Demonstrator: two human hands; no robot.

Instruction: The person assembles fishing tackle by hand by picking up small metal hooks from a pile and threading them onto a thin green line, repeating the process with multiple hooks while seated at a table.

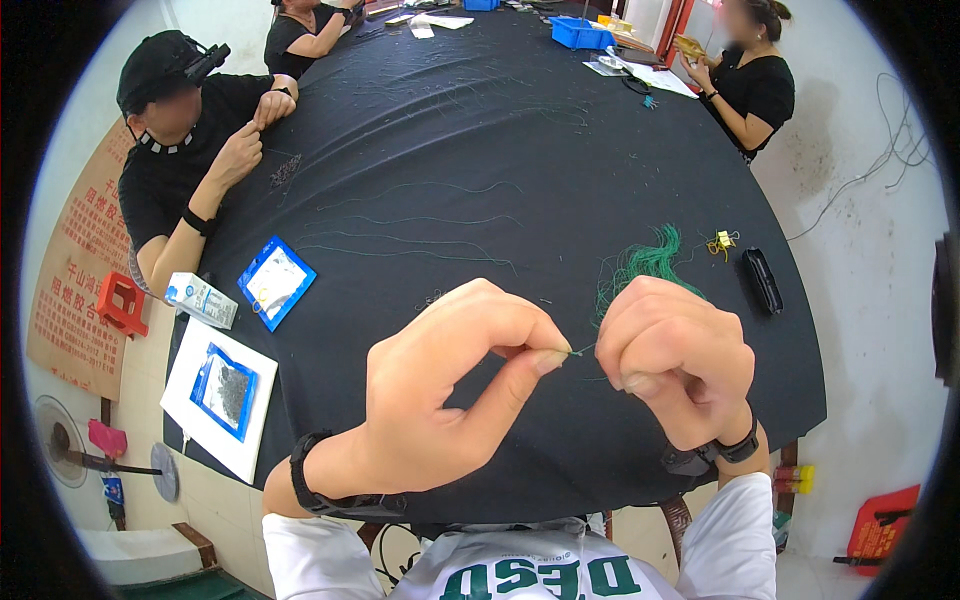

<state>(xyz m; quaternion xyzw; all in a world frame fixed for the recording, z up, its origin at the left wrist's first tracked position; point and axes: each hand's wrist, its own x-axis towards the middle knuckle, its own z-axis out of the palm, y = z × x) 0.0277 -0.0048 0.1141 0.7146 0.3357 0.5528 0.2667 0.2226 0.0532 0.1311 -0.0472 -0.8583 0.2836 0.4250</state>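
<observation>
Thumb and forefinger of my left hand (455,380) pinch a thin green thread (585,350), and a small knot-like bit shows at the fingertips. The thread runs a short way across to my right hand (682,350), whose fingers are curled closed around it. Both hands are held above the black cloth (540,440). Just beyond my right hand lies a loose bundle of green threads (655,262), partly hidden by that hand. Farther left, several single green threads (420,220) are spread across the cloth.
At left are a blue-and-white packet (276,284), a small carton (202,298) and a white board (195,405) bearing a blue pouch (224,390). Yellow clips (722,243) and a black case (762,281) lie right. Co-workers stand or sit around the table; a blue bin (582,34) is far off.
</observation>
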